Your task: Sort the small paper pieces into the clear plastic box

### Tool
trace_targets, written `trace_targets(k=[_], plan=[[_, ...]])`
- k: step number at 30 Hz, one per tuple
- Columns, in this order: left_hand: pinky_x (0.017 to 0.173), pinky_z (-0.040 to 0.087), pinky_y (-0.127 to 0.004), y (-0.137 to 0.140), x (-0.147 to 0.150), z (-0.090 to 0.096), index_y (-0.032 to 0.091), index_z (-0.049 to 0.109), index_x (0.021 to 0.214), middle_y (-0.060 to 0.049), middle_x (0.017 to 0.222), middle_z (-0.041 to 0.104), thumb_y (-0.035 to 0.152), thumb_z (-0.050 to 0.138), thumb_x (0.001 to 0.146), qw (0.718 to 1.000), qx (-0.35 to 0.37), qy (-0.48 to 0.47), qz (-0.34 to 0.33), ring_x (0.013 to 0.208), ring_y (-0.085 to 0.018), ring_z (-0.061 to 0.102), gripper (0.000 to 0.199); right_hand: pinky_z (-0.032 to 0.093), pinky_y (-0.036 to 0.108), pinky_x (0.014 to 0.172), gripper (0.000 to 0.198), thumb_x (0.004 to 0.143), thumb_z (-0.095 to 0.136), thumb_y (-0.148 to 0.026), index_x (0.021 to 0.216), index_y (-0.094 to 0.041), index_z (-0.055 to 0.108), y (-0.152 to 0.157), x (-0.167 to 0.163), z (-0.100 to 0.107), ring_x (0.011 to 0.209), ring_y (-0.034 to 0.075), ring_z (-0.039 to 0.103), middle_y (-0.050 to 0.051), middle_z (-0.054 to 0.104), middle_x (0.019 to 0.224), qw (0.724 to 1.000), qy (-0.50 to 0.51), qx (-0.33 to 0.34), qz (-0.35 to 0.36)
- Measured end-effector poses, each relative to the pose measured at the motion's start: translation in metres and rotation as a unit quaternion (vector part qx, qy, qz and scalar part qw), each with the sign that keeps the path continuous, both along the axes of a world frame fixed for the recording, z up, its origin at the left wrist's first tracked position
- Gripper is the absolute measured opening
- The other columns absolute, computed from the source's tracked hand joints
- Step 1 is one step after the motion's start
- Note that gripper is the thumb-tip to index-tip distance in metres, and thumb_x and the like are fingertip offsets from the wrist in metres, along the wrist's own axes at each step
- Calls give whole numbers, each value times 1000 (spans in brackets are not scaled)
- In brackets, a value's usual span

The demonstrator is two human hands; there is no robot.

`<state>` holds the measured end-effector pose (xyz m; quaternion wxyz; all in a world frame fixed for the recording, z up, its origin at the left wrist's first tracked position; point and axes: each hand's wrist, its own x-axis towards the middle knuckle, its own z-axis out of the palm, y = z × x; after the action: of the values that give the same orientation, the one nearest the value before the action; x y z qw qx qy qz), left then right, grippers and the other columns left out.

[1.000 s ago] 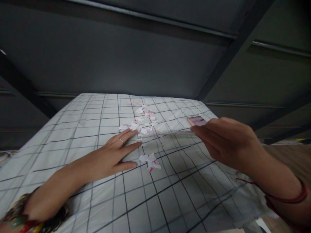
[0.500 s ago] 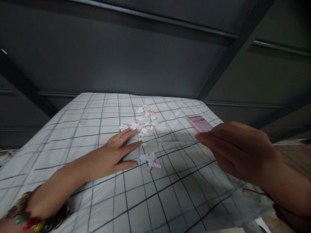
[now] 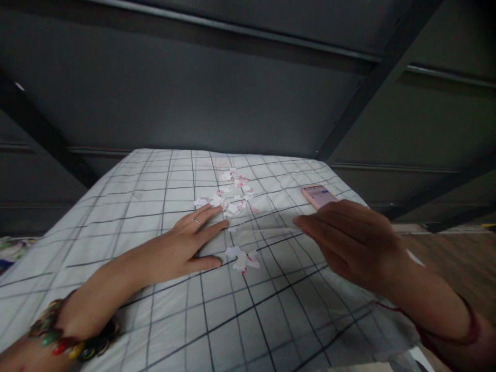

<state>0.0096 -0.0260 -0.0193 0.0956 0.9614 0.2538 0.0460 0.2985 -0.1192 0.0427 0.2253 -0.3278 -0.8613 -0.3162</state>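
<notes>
My left hand (image 3: 189, 243) lies on the checked tablecloth (image 3: 163, 320) with its fingers spread, a ring on one of them. Its fingertips reach the edge of a pile of torn white paper scraps (image 3: 232, 208), some marked pink. A smaller cluster of scraps (image 3: 247, 260) lies just right of the left thumb. Above the cloth at the right is my right hand (image 3: 349, 240), its fingers pressed together in a pinch; anything between them is hidden. Behind that hand, a phone (image 3: 318, 195) in a pink case rests screen up, partly covered by it.
A dark grey panelled wall (image 3: 225, 103) stands along the table's far edge. Wooden flooring (image 3: 453, 258) shows at the right. A pale flat object (image 3: 360, 368) sits at the bottom edge, and colourful items (image 3: 13, 250) are at the far left.
My right hand has moved left, away from the phone's near side and toward the paper scraps. In the near cluster, the scraps lie slightly differently. My left hand stays in place.
</notes>
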Motion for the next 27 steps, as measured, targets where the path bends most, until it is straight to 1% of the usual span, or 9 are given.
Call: trace_targets(k=[3,6,9,13,16,20,23,27], plan=[[115,21,-51,0,1,1,10,26,151,-20,159,13,65,38,95,1000,-9,12,14,146,-36,7,79,43,32,53,17,88,45,-2,95,-12,56,13,-11,-3,64,16,54,2,65,70,1000,8,10,28],[115,21,-50,-1,0,2,8,21,152,-21,159,10,69,36,93,999,-22,24,29,146,-36,6,87,45,33,55,19,89,42,-3,91,-13,58,17,-16,-3,64,16,55,2,65,70,999,-6,-6,40],[115,21,-47,-2,0,4,9,18,152,-20,159,8,69,37,93,998,-30,36,38,146,-34,4,87,45,32,55,21,90,40,-3,88,-15,58,11,-13,0,61,15,53,2,64,67,999,-2,-16,46],[114,23,-49,-3,3,6,8,15,153,-22,159,5,65,39,94,996,-38,57,49,146,-35,2,86,45,33,58,21,87,44,-1,93,-18,56,4,-6,4,64,16,53,1,63,67,999,25,-5,31],[113,23,-51,-3,4,6,7,13,153,-24,159,3,65,40,94,996,-42,60,51,146,-37,2,87,46,33,59,23,87,44,-2,95,-21,56,5,-5,4,65,17,53,0,63,69,999,27,-3,28],[114,21,-50,-2,2,4,8,13,153,-24,159,3,67,38,93,997,-44,46,43,146,-37,1,88,45,32,55,23,86,42,-2,89,-18,59,12,-4,0,61,17,52,1,60,65,1000,1,-5,22],[114,20,-51,-2,1,4,8,13,153,-24,159,3,68,37,94,997,-49,42,39,146,-37,1,88,43,33,54,22,83,45,0,90,-15,59,14,-1,-1,61,17,51,2,60,65,1000,-8,1,5],[114,21,-52,-2,-1,4,12,13,153,-22,159,2,68,38,93,997,-56,36,37,146,-38,1,86,43,32,54,24,84,44,0,93,-18,56,9,1,3,60,16,50,0,58,65,1000,-5,-14,-2]])
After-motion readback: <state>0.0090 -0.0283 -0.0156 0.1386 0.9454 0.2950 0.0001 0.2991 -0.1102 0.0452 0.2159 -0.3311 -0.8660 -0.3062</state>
